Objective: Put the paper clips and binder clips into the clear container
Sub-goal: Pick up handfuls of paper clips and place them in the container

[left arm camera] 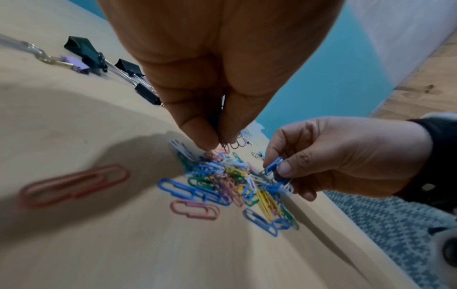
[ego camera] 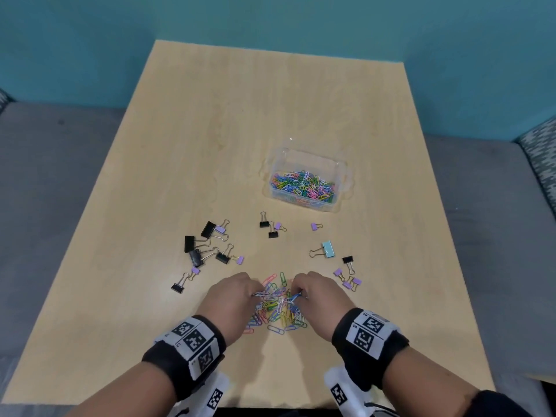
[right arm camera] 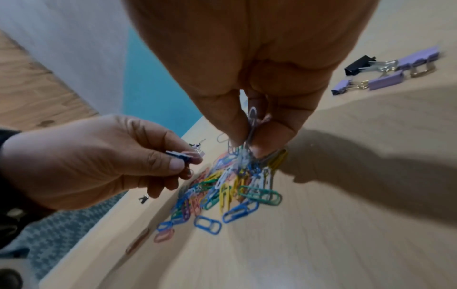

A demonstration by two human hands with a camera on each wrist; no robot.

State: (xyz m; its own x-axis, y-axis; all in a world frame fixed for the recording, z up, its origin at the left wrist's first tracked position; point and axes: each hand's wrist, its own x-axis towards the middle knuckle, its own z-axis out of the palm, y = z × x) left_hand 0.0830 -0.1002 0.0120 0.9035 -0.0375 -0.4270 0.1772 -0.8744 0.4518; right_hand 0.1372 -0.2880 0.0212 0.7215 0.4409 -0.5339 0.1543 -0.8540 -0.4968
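Note:
A pile of coloured paper clips (ego camera: 278,308) lies near the table's front edge, between my two hands. My left hand (ego camera: 237,296) pinches a few paper clips (right arm camera: 184,155) between thumb and fingers just above the pile. My right hand (ego camera: 310,291) pinches a small bunch of blue and white clips (left arm camera: 277,176) the same way. The clear container (ego camera: 305,179) stands farther back on the right, holding many coloured clips. Black, purple and one light blue binder clip (ego camera: 326,249) lie scattered between the pile and the container.
A group of black binder clips (ego camera: 201,245) lies left of centre and several purple ones (ego camera: 347,279) lie right of my right hand. The wooden table (ego camera: 210,130) is bordered by grey seating and a teal wall.

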